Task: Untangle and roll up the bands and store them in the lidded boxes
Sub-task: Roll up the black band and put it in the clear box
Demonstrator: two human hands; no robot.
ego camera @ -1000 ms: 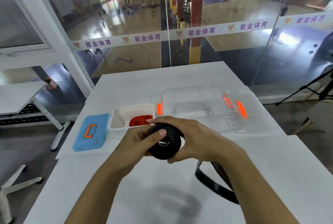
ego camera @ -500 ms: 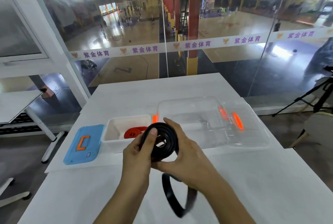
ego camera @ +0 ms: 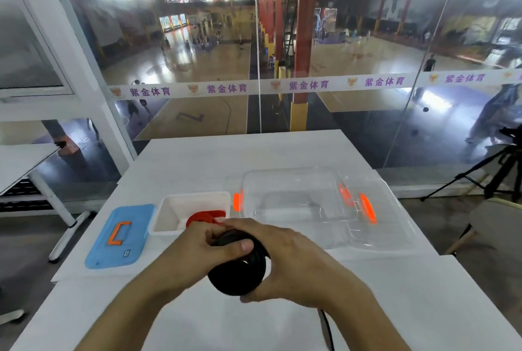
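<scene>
A black band [ego camera: 238, 271] wound into a thick roll sits between both hands above the white table [ego camera: 282, 152]. My left hand [ego camera: 197, 251] grips the roll from the left, thumb across its top. From the right, my right hand [ego camera: 293, 260] curls around it. A short loose tail of the black band [ego camera: 326, 325] hangs below my right wrist. Behind my hands stands a white box [ego camera: 172, 212] holding a rolled red band [ego camera: 204, 216]. Its blue lid [ego camera: 120, 236] lies to the left. A clear box [ego camera: 291, 195] with orange latches stands to the right.
A clear lid [ego camera: 381, 226] lies at the clear box's right side. A glass wall runs behind the table. A second table [ego camera: 19, 161] stands at the left, and a tripod [ego camera: 491, 169] and a chair [ego camera: 494, 223] at the right.
The hanging length of black band has shortened as more of it went onto the roll. Both hands have closed tighter around the roll and the view tilted up.
</scene>
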